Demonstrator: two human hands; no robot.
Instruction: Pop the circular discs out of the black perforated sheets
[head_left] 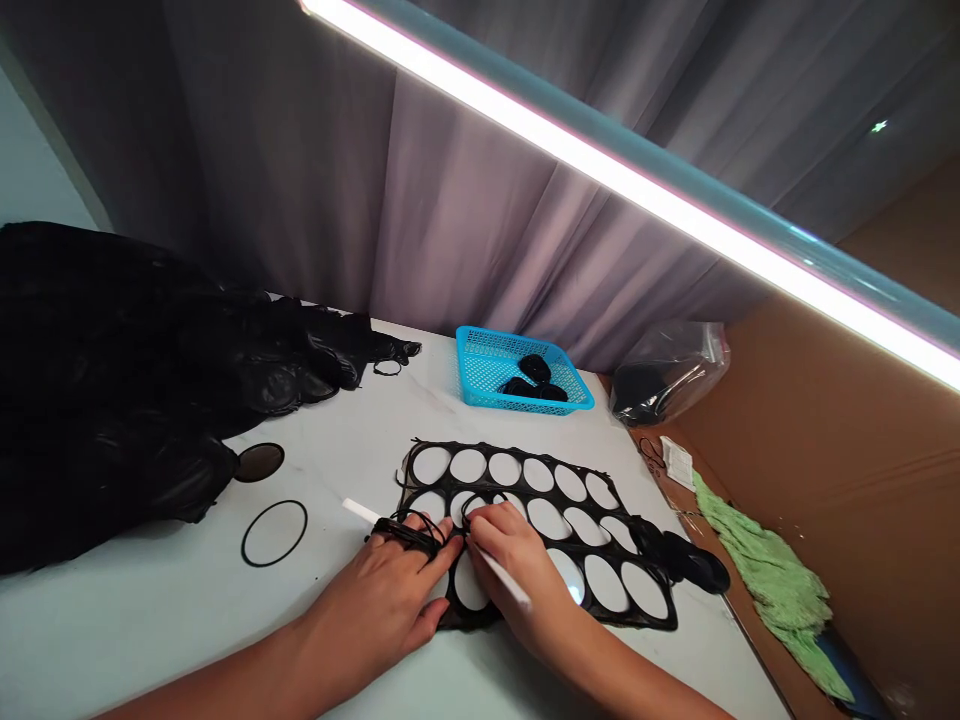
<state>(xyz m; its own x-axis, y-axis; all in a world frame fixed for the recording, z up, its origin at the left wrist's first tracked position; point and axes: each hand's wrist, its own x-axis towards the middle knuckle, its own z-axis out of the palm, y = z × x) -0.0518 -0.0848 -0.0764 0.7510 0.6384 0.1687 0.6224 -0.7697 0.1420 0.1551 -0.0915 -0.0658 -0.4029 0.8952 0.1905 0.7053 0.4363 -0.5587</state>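
Observation:
A black sheet point(551, 492) with rows of round cut-outs lies on the white table. Over its left part is my left hand point(394, 585), its fingers partly bent and several thin black rings point(409, 535) looped around them. A white stick point(360, 510) sticks out beyond that hand's fingers. My right hand point(514, 555) is closed in a pinch around a white pen-like tool point(504, 582), its fingertips on the sheet beside the left index finger. What lies right under the fingertips is hidden. Dark round pieces point(694, 562) rest at the sheet's right edge.
A large black plastic heap point(112, 400) covers the left side. One thin black ring point(274, 533) and a dark disc point(259, 462) lie near it. Behind the sheet stands a blue basket point(525, 400) with black pieces. To the right are a clear bag point(675, 375) and green cloth point(772, 575).

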